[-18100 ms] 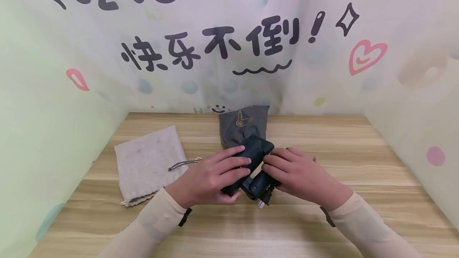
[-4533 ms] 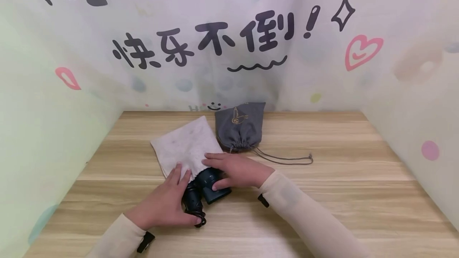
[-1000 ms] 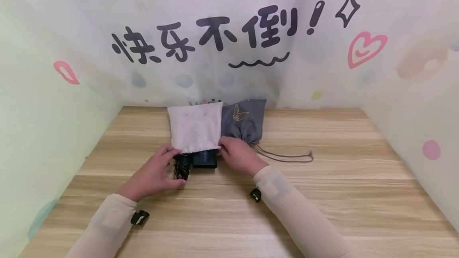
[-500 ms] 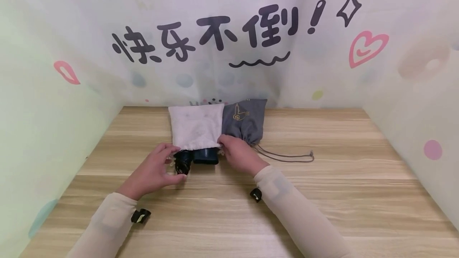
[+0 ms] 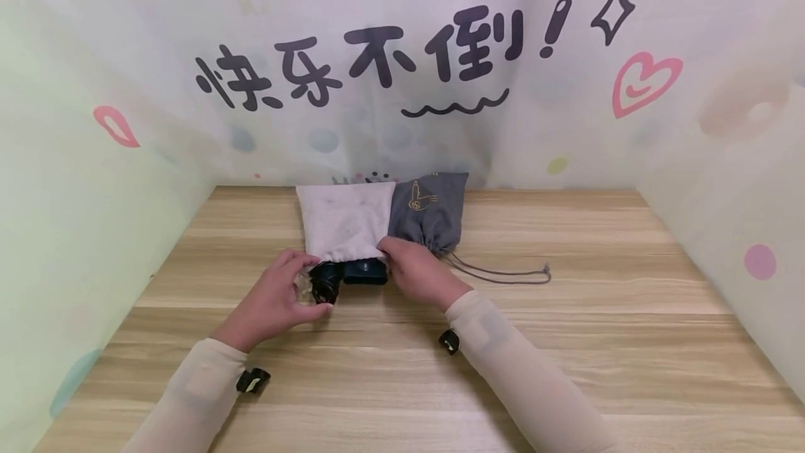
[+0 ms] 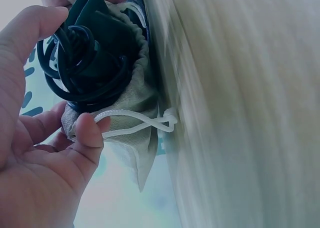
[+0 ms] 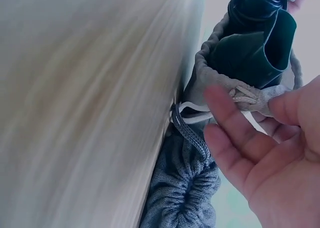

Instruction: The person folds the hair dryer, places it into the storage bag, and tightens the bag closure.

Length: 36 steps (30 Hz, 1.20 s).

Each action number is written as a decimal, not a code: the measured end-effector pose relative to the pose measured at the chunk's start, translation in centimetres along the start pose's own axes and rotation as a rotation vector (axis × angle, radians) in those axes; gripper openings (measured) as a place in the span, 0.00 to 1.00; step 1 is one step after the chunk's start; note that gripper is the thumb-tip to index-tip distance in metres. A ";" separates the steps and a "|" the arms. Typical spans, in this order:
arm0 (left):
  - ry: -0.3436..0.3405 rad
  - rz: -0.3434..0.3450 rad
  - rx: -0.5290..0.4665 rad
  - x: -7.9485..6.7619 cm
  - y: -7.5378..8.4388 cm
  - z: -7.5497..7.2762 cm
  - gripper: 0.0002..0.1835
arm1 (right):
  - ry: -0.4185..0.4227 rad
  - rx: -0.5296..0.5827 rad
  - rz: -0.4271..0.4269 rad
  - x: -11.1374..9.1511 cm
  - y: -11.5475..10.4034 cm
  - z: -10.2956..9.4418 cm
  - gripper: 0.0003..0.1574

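A pale drawstring bag (image 5: 346, 219) lies at the back of the table with its gathered mouth toward me. From the mouth sticks a dark folding hair dryer (image 5: 366, 271), its rest hidden inside. Its coiled black cord (image 6: 75, 73) sits at the mouth's left side. My left hand (image 5: 270, 299) holds the left edge of the mouth with its fingers, beside a white drawstring (image 6: 132, 115), while its thumb is against the cord. On the other side my right hand (image 5: 418, 268) pinches the right edge of the mouth between thumb and finger.
A grey drawstring bag (image 5: 434, 212) with a yellow hair dryer print lies against the pale bag's right side, its mouth drawn tight. Its grey drawstring (image 5: 503, 278) trails right over the wooden table (image 5: 566, 355). A printed cloth backdrop (image 5: 534, 138) stands behind.
Earlier both hands held the hair dryer, with the pale bag flat at left. It then went into that bag, which moved to the back and straightened. Lately the hands have barely shifted.
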<state>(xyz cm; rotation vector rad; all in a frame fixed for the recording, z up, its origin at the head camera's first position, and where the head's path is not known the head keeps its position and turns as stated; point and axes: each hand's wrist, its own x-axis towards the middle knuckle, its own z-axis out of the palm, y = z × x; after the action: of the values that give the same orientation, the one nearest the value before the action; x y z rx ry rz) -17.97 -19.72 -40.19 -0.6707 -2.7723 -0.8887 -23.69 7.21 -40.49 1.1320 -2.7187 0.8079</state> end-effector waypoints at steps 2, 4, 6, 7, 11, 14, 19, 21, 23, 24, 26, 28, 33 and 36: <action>0.003 0.005 0.005 0.0 0.0 0.1 0.39 | -0.002 0.023 0.010 0.0 0.0 -0.1 0.08; 0.005 0.005 0.005 0.1 0.1 0.2 0.39 | -0.006 0.044 0.016 0.0 0.0 -0.1 0.08; 0.008 0.006 0.006 0.1 0.1 0.3 0.38 | -0.013 0.057 0.018 0.0 0.0 -0.1 0.08; 0.010 0.007 0.005 0.1 0.1 0.3 0.38 | -0.016 0.061 0.019 0.0 0.0 -0.1 0.08; 0.005 0.008 0.007 0.1 0.2 0.3 0.37 | -0.012 0.072 0.045 0.1 0.1 0.0 0.07; -0.018 -0.016 -0.009 0.0 0.4 0.2 0.39 | -0.005 0.079 0.078 0.2 0.1 0.0 0.10; -0.041 -0.028 -0.040 0.0 0.6 0.3 0.42 | 0.018 0.092 0.131 0.4 0.1 0.0 0.12; -0.041 -0.016 -0.049 -0.1 0.5 0.5 0.42 | 0.033 0.097 0.159 0.5 0.1 0.1 0.12; -0.037 -0.004 -0.050 0.0 0.3 0.7 0.42 | 0.041 0.094 0.194 0.5 0.2 0.2 0.12; -0.036 0.001 -0.050 0.0 0.3 0.8 0.42 | 0.043 0.091 0.208 0.5 0.3 0.2 0.12; -0.031 0.009 -0.052 0.0 0.1 0.9 0.41 | 0.042 0.077 0.228 0.5 0.5 0.3 0.13; -0.020 0.015 -0.051 0.0 0.1 0.9 0.41 | 0.034 0.057 0.247 0.5 0.6 0.3 0.15; -0.003 0.014 -0.053 0.2 0.2 0.8 0.40 | -0.004 0.022 0.253 0.4 0.8 0.1 0.16; 0.009 -0.001 -0.063 0.2 0.4 0.6 0.38 | -0.021 0.024 0.236 0.5 0.6 -0.1 0.16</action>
<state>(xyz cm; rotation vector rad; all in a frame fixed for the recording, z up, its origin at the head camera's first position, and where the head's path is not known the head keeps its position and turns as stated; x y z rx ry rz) -17.98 -18.98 -40.37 -0.6743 -2.7470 -0.9809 -24.51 7.33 -40.51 0.8374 -2.9053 0.8623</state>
